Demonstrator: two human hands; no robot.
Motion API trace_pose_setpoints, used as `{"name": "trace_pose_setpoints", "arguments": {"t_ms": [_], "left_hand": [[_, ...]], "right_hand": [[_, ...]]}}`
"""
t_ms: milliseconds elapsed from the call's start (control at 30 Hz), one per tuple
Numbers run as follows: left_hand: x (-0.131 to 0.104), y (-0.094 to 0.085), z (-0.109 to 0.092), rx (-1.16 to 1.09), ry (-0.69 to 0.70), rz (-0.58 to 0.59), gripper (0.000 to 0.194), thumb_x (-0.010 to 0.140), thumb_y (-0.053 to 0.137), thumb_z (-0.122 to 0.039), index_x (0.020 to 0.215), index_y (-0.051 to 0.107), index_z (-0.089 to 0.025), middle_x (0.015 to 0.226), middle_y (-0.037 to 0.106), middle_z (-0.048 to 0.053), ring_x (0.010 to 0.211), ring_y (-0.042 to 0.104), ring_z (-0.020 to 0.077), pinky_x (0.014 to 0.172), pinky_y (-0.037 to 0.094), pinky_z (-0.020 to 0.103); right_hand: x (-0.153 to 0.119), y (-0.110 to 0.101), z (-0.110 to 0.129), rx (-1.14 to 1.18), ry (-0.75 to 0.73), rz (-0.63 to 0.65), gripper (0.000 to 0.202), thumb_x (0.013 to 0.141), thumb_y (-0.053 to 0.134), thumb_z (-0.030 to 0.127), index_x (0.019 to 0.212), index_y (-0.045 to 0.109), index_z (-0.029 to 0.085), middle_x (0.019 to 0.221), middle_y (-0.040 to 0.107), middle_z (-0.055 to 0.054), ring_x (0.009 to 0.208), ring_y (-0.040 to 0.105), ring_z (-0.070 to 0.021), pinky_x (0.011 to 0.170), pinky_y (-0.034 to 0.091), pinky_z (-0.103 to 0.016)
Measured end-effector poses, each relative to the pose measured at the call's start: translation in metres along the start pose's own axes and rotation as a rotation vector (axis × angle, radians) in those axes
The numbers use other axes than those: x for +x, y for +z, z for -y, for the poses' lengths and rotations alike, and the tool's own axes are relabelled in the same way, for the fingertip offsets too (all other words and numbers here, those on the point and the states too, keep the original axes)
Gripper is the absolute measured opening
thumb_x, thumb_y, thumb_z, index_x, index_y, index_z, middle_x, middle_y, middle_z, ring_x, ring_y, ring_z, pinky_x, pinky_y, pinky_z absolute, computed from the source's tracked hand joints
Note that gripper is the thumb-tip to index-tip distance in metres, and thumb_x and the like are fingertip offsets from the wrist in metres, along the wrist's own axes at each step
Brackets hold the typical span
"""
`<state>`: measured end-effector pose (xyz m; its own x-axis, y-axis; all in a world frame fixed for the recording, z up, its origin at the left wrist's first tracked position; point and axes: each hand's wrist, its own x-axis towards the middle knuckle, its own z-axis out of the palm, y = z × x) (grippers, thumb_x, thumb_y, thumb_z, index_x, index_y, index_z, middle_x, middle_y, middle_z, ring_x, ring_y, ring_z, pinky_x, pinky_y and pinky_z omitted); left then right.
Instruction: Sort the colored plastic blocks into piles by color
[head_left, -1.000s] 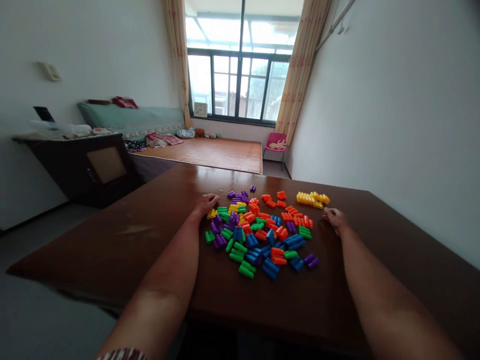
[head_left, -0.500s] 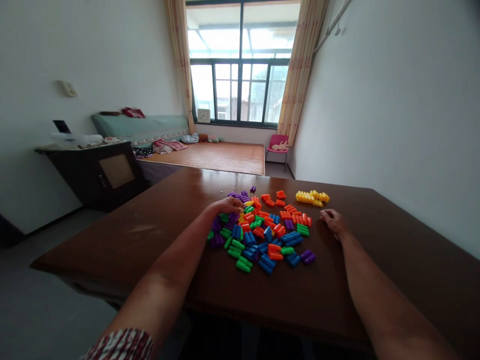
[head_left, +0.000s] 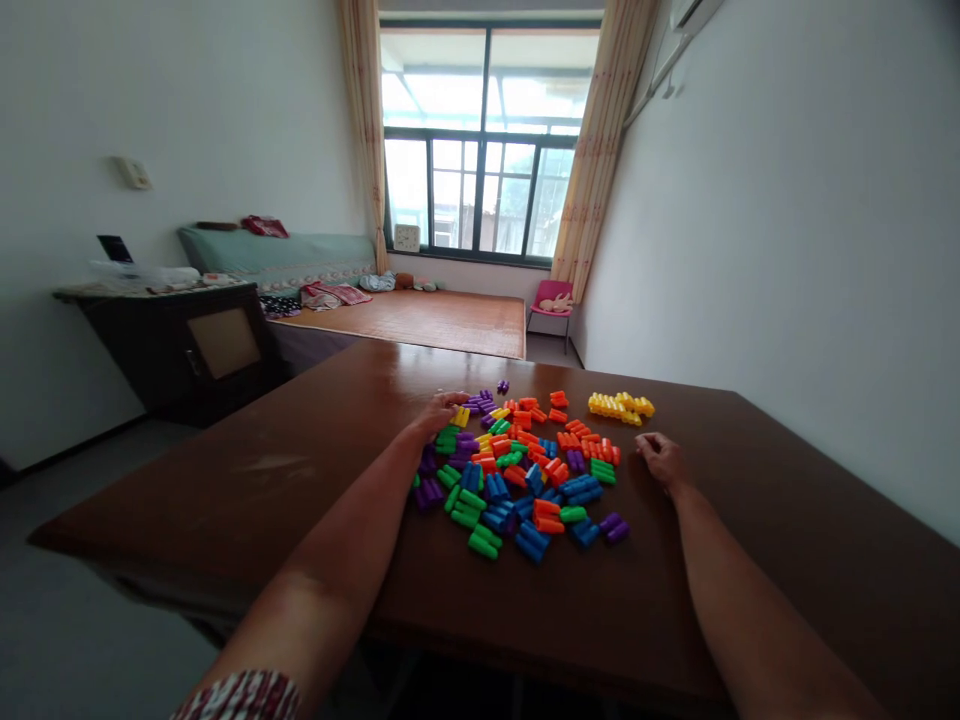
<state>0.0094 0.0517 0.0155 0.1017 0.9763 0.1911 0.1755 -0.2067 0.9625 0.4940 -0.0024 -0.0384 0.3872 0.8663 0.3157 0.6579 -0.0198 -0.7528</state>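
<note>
Many plastic blocks in orange, blue, green, purple and yellow lie in a loose pile on the brown table (head_left: 315,450). At the pile's left edge is my left hand (head_left: 441,412), its fingers closed beside a yellow block (head_left: 461,418); whether they grip it is too small to tell. My right hand (head_left: 661,460) rests on the table right of the pile, fingers curled together, contents hidden. Just beyond it sits a joined row of yellow blocks (head_left: 619,407). Green blocks (head_left: 603,471) and orange blocks (head_left: 601,450) lie to its left.
Behind the table stands a bed (head_left: 450,318) with cloths on it. A pink chair (head_left: 553,297) holding a soft toy is near the window. To the left is a dark cabinet (head_left: 172,340). A small purple block (head_left: 502,386) lies at the pile's far side.
My left hand has moved left, from over the yellow blocks in the pile to its left edge. The view has shifted slightly. My right hand stays beside the pile.
</note>
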Motion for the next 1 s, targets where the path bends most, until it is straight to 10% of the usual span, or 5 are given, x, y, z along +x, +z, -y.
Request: {"name": "trace_pose_setpoints", "arguments": {"t_ms": [300,533,733,1000], "left_hand": [[-0.005,0.006,-0.018,-0.094,0.063,-0.116,0.029,0.06,0.078,-0.027,0.085,0.073,-0.013,0.081,0.074,0.006,0.077,0.067,0.018,0.073,0.054,0.029],[-0.004,0.017,-0.02,-0.152,0.085,-0.01,0.023,0.062,0.077,-0.026,0.081,0.073,-0.015,0.074,0.073,0.003,0.07,0.066,0.0147,0.068,0.053,0.025],[-0.005,0.022,-0.038,-0.248,0.074,-0.045,0.021,0.063,0.075,-0.024,0.081,0.073,-0.015,0.074,0.072,0.002,0.068,0.065,0.0138,0.064,0.053,0.024],[-0.012,0.084,-0.073,-0.203,0.214,0.106,0.031,0.067,0.074,-0.035,0.089,0.072,-0.013,0.084,0.073,0.007,0.077,0.067,0.0176,0.073,0.054,0.029]], "right_hand": [[-0.022,-0.002,0.035,0.071,0.0,-0.048,0.03,0.076,0.058,0.047,0.08,0.066,0.018,0.066,0.066,-0.004,0.064,0.063,-0.0206,0.064,0.052,-0.034],[-0.042,-0.01,0.072,0.092,-0.022,-0.104,0.029,0.092,0.053,0.038,0.116,0.06,0.021,0.122,0.058,-0.008,0.101,0.059,-0.0187,0.086,0.052,-0.038],[-0.035,-0.006,0.104,0.144,-0.118,-0.017,0.03,0.092,0.052,0.04,0.115,0.06,0.022,0.118,0.06,-0.008,0.098,0.06,-0.0183,0.085,0.053,-0.037],[-0.056,0.059,0.215,0.443,-0.367,0.569,0.05,0.084,0.054,0.053,0.123,0.059,0.021,0.093,0.069,-0.006,0.075,0.064,-0.017,0.065,0.054,-0.029]]}}
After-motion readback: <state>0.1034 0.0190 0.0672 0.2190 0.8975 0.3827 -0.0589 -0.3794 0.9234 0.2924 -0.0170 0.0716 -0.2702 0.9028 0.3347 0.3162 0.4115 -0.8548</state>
